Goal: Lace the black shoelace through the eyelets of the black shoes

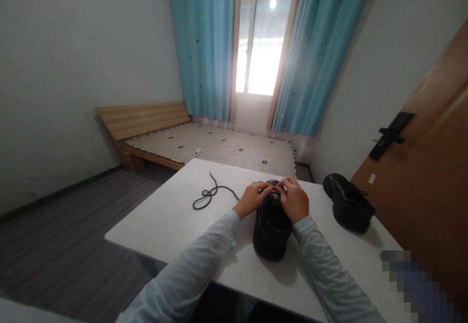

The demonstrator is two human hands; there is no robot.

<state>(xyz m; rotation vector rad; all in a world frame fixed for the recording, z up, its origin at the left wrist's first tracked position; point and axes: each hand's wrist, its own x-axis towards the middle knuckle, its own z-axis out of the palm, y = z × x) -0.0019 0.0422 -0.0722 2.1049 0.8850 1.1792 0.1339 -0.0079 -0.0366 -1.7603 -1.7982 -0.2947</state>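
Note:
A black shoe stands on the white table in front of me, its heel toward me and its toe pointing away. My left hand reaches over the shoe's left side, and my right hand over its right side. The fingertips of both meet above the front of the shoe, bent and pinched close together at the lacing area. What lies between them is too small to make out. A black shoelace lies looped on the table to the left, one end running toward my left hand.
A second black shoe rests at the right side of the white table. Beyond the table is a bed with a small white remote-like object on it. A brown door stands at the right.

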